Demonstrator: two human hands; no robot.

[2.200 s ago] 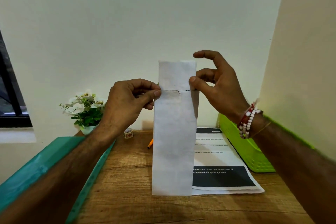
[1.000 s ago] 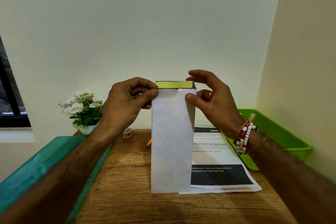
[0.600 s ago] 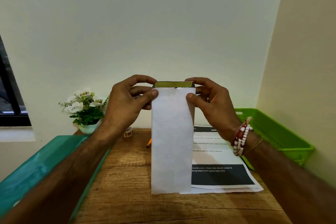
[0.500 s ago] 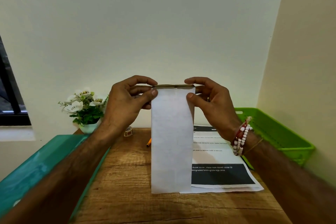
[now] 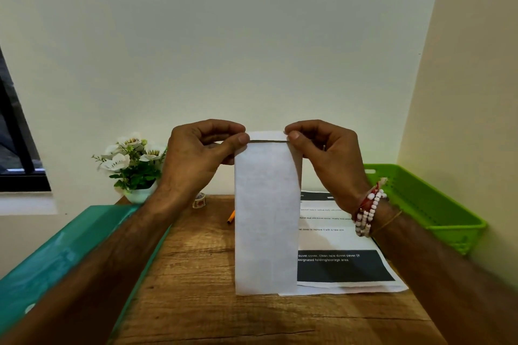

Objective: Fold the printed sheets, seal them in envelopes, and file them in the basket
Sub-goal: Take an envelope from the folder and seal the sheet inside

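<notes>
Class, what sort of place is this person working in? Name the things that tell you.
Probably a small home or office desk in a corner: a wooden desk with printed sheets, a green filing basket and a potted flower.

Envelope stands on table, sheets right, basket beyond.

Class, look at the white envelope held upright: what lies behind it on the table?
Behind the envelope, printed sheets show at its right and an orange pencil at its left; whatever lies directly behind is covered.
</notes>
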